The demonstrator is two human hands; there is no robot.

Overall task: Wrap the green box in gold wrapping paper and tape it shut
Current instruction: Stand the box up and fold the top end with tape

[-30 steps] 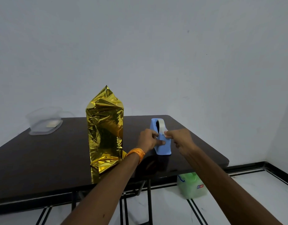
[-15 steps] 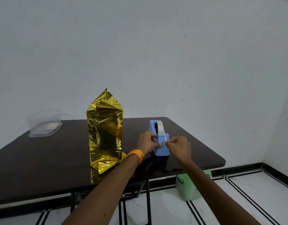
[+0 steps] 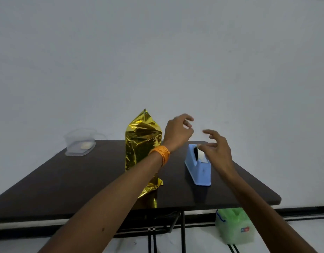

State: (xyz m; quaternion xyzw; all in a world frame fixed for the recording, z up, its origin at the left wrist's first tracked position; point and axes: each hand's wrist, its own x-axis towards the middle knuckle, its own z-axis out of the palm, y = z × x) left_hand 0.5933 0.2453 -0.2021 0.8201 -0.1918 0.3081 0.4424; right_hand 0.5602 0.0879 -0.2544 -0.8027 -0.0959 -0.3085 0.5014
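Dark table (image 3: 66, 179) beneath both raised hands. Just left of the left hand (image 3: 177, 134), behind its wrist: gold-wrapped box (image 3: 139, 143), upright, long axis vertical, peak pointing up, foil creased and mirror-bright, loose flap at the base. Under the right hand (image 3: 219, 152): blue tape dispenser (image 3: 199, 170). Right fingers spread, holding nothing; left thumb and forefinger nearly meeting, hold unclear.

blocks: wrapped box (image 3: 142, 150) upright mid-table; tape dispenser (image 3: 199, 168) to its right | passable: tabletop (image 3: 175, 172) gap between them
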